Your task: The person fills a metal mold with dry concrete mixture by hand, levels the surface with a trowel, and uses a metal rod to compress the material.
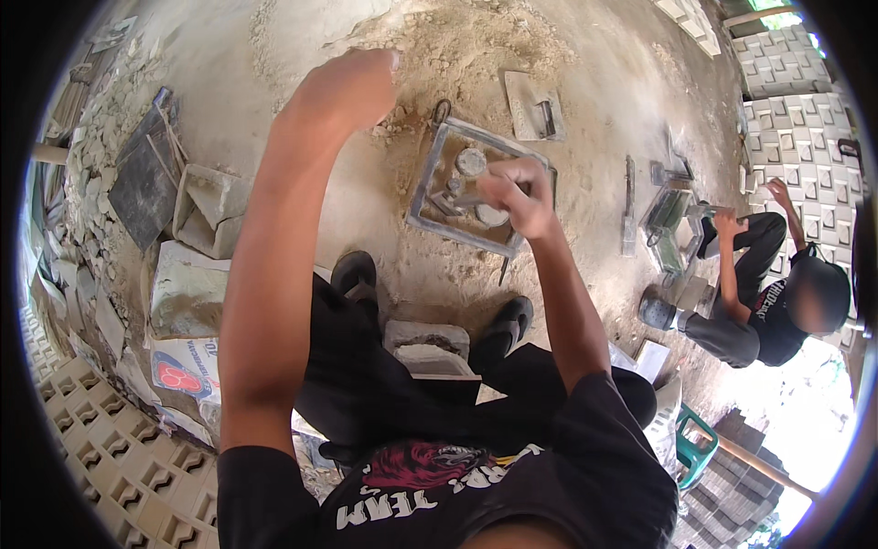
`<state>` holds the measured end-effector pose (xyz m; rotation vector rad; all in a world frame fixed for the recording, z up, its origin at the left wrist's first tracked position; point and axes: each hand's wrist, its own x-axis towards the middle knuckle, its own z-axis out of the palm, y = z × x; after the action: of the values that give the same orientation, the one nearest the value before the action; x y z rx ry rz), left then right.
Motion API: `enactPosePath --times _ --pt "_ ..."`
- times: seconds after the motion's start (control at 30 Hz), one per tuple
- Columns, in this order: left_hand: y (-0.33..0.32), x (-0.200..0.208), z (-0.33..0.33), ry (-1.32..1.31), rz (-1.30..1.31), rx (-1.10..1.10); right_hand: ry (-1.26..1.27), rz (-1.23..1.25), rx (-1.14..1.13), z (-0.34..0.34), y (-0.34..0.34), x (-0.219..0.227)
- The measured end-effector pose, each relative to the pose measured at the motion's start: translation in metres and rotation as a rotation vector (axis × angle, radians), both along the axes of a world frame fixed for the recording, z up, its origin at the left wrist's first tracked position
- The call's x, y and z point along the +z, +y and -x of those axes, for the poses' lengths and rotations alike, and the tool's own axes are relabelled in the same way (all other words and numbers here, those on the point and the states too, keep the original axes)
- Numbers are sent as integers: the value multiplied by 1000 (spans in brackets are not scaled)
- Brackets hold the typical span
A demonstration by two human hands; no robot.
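Observation:
A square metal mould frame (422, 194) lies on the ground in front of me, with round grey pieces (471, 162) and smaller shapes inside it. My right hand (521, 197) is over the frame's right half, its fingers curled closed. A grey edge shows beside those fingers, but I cannot make out whether it is held. Farther off to the left, my left hand (343, 90) is raised near a heap of loose sand (457, 46). Its fingers are bent in, and whatever they hold is hidden.
Beyond the frame lies a flat float with a handle (535, 105). Concrete blocks (201, 288) and rubble (87, 183) stand on the left. At right, another person (768, 302) sits by a second mould (672, 229). Patterned blocks (791, 137) are stacked behind; a green chair (697, 446) stands lower right.

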<state>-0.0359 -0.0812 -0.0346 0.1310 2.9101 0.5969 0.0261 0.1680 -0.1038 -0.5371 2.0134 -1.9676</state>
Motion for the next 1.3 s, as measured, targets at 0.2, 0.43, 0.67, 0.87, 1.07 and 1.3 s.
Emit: enactPosePath --times 0.2,0.43,0.67,0.87,1.07,1.3 --pt "10 -30 15 0 -38 -68 36 -82 409 11 14 2" --pt "59 -32 58 -300 -25 -98 -47 -136 664 18 38 2" --pt "35 -124 122 -147 103 -256 84 -81 335 -10 60 -12" --pt "79 -103 133 -282 160 -372 -90 47 -327 -40 46 -9" --pt "101 -99 104 -268 157 -418 124 35 -523 -75 24 5" --pt "138 -61 59 -179 34 -466 167 -19 -454 -78 40 -8"
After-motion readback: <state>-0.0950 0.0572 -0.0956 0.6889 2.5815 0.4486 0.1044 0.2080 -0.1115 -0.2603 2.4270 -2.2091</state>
